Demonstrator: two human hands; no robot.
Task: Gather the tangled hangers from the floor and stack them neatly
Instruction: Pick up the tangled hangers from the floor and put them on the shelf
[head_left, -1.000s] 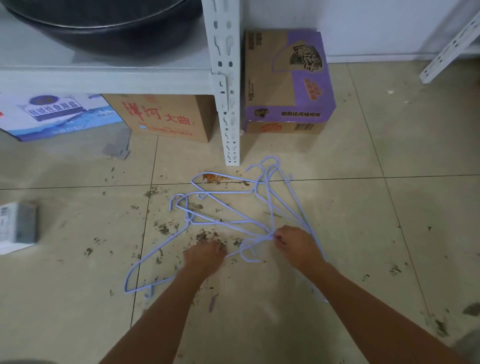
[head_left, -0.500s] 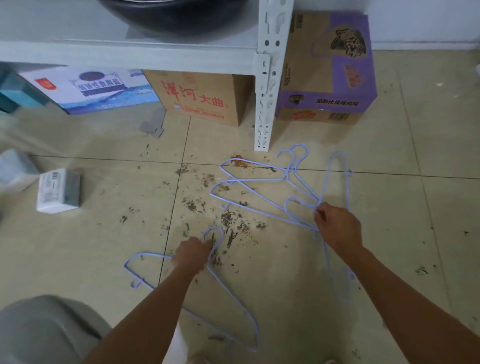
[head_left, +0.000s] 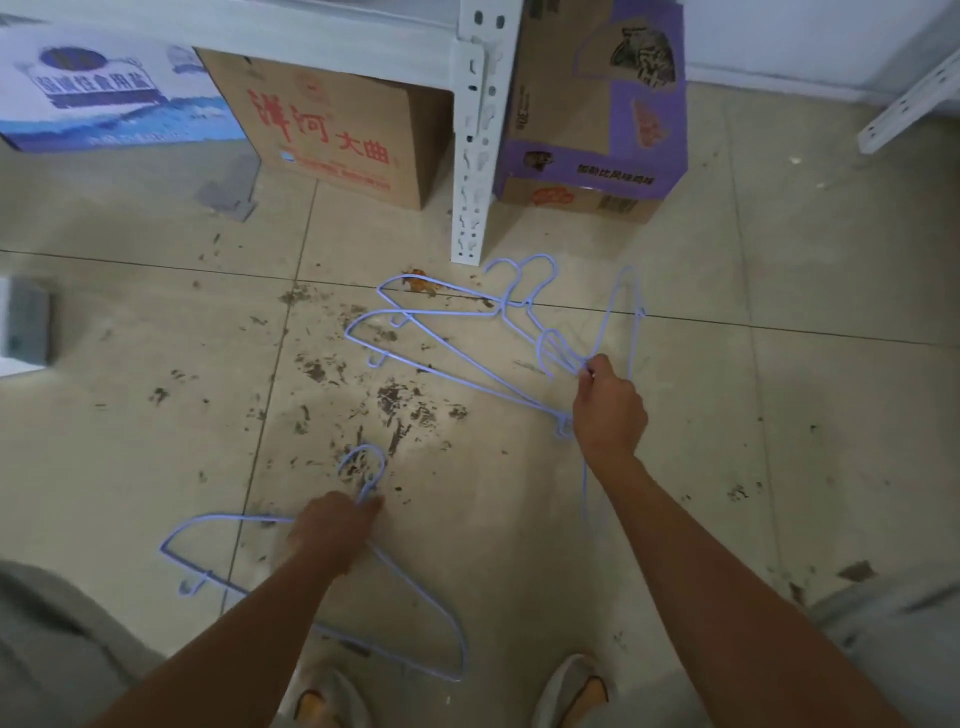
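**Pulling one hanger clear of the tangle**

The dirty beige tiled floor (head_left: 779, 467) carries everything, with the white slotted steel shelf post (head_left: 472, 156) standing at the far edge between a brown cardboard box with red lettering (head_left: 332, 130) and a purple-and-brown cardboard carton (head_left: 597, 114).

Just in front of the post lies the cluster of pale lilac wire hangers (head_left: 441, 332), several frames overlapping with their hooks crossed near the tile seam. One separated lilac wire hanger (head_left: 311, 582) lies well apart from it, nearer the person's feet.

The right hand (head_left: 608, 410) is clenched around the crossed wires at the near corner of the cluster, lifting that corner. The left hand (head_left: 332, 535) is closed on the neck of the separated hanger, just below its hook (head_left: 363, 462).

To do this step well, the left hand should probably set its hanger flat as the base of the pile. The right would do best to loosen its grip and take one hook at a time, since pulling a bundled corner will likely drag the interlocked frames together. Each freed hanger should be laid with its hook facing the same way as the base.
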